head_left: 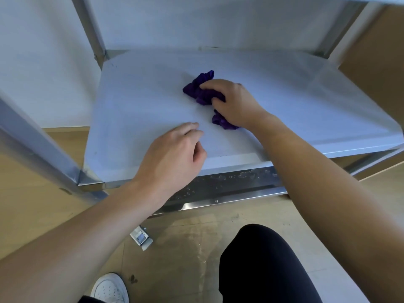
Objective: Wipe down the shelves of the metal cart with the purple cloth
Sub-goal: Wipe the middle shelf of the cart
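Two bare hands on a metal cart shelf, one bunching a purple cloth.

Nearest, a white shoe [110, 288] stands on the wet floor [185, 248]. The left hand [172, 153] rests loosely curled and empty on the shelf [135, 106] at its near edge. Farther right, the right hand [235, 103] presses the crumpled purple cloth [201, 89] mid-shelf, fingers closed over it. No legible writing.
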Demonstrator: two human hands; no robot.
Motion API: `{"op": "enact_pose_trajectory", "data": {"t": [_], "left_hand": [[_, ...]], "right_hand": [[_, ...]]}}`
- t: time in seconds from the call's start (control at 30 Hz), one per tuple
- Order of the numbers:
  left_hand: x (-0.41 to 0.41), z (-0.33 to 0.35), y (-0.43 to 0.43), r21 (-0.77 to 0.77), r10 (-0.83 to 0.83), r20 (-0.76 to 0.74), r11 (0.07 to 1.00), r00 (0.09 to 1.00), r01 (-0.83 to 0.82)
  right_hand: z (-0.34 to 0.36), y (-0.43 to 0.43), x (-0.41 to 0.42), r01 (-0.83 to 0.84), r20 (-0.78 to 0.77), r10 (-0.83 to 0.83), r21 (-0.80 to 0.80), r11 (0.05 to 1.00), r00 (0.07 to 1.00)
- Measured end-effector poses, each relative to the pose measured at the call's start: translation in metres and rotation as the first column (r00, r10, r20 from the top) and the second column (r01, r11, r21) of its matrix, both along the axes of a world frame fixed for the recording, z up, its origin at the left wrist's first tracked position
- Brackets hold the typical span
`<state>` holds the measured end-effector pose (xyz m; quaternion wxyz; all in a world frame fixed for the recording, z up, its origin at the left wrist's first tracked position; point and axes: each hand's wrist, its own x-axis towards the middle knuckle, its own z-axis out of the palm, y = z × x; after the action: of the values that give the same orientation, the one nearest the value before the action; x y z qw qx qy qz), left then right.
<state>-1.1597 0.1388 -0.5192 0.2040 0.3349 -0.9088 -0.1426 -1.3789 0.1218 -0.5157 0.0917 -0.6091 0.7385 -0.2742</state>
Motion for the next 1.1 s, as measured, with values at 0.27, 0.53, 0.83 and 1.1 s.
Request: {"op": "enact_pose_trajectory", "data": {"t": [0.27,0.53,0.83,1.1], "left_hand": [[0.042,0.000,-0.028,-0.062,0.162,-0.031,0.985,0.986,-0.163],[0.054,-0.014,-0.045,-0.080,0.160,-0.088,0.983,0.983,-0.167],[0.055,-0.015,-0.055,-0.102,0.171,-0.077,0.979,0.982,-0.179],[0.054,-0.012,-0.063,-0.073,0.219,-0.033,0.973,0.975,-0.221]], "right_hand": [[0.000,-0.026,-0.008,0.242,0.001,-0.242,-0.059,0.969,0.970],[0.003,-0.081,0.000,0.340,-0.012,-0.340,-0.019,0.940,0.940],[0.011,-0.156,0.060,0.199,-0.001,-0.199,0.061,0.978,0.980],[0.009,-0.160,0.124,-0.065,0.003,0.065,0.053,0.996,0.998]]}}
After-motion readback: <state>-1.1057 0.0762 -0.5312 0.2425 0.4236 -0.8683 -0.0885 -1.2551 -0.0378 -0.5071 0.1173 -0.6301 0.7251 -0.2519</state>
